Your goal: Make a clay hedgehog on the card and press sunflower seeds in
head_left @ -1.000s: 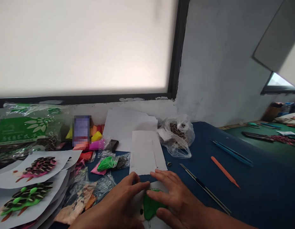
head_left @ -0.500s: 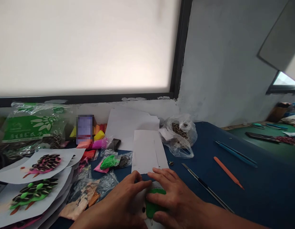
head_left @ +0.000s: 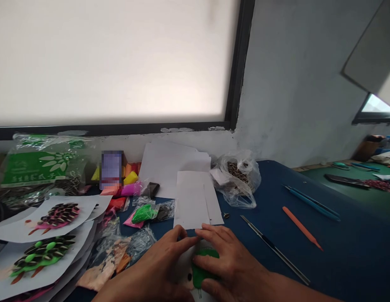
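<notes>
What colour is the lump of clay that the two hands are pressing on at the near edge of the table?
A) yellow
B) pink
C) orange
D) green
D: the clay lump showing between the left hand and the right hand is bright green, lying on a white paper sheet.

The clay lump (head_left: 203,268) under the hands is bright green, and it sits on white paper with a small black dot on it. The desk (head_left: 339,251) is dark blue, with white sheets (head_left: 195,201), an orange stick (head_left: 302,227), two blue sticks (head_left: 311,202) and a silver and black blade (head_left: 275,249) on it. One paper on the left shows a pink shape (head_left: 58,214) covered in black and white striped seeds, another shows a green shape (head_left: 40,256) with the same striped seeds, and little bags hold green clay (head_left: 142,214), pink clay (head_left: 128,189) and yellow clay (head_left: 130,178).
</notes>
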`<state>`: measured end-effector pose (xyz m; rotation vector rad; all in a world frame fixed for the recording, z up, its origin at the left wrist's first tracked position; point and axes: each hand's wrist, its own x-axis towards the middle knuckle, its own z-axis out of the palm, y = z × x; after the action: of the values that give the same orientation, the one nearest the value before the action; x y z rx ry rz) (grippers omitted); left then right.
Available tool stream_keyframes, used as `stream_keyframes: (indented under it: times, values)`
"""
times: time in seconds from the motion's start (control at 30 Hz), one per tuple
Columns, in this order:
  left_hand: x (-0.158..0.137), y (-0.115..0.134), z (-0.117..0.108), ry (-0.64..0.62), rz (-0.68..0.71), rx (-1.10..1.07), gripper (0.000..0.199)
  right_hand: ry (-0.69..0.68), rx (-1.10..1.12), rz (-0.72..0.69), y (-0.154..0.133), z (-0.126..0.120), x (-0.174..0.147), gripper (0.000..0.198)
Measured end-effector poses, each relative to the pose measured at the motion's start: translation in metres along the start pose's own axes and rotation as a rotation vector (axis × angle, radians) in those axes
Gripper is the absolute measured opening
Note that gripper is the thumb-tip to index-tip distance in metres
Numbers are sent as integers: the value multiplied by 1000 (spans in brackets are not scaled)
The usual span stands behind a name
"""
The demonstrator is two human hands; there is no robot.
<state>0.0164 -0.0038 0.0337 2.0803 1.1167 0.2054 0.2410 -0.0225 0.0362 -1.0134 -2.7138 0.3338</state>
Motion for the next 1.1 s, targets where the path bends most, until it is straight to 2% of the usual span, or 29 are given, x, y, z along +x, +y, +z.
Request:
stream_keyframes:
  times: [0.17, 0.43, 0.6, 0.77, 0.87, 0.97, 1.1]
  values:
    - [-2, 3, -2, -20, -5, -35, 78, 115, -89, -125, 0, 0, -4, 27]
    - [-3, 5, -5, -22, -23, -29, 73, 167, -238, -255, 9, 10, -10, 29]
    - [-4, 10, -8, -55, -57, -36, 73, 299, -258, -290, 13, 19, -13, 25]
    - [-4, 17, -10, -55, -65, -30, 73, 380, -232, -380, 18, 26, -11, 32]
    - [-4, 18, -11, -52, -61, -28, 72, 275, -240, -359, 15, 22, -12, 33]
    - [-4, 17, -11, -44, -39, -37, 71, 275, -227, -365, 12, 14, -15, 31]
    - [-5, 14, -10, -49, -61, -39, 77, 303, -207, -262, 9, 5, -22, 26]
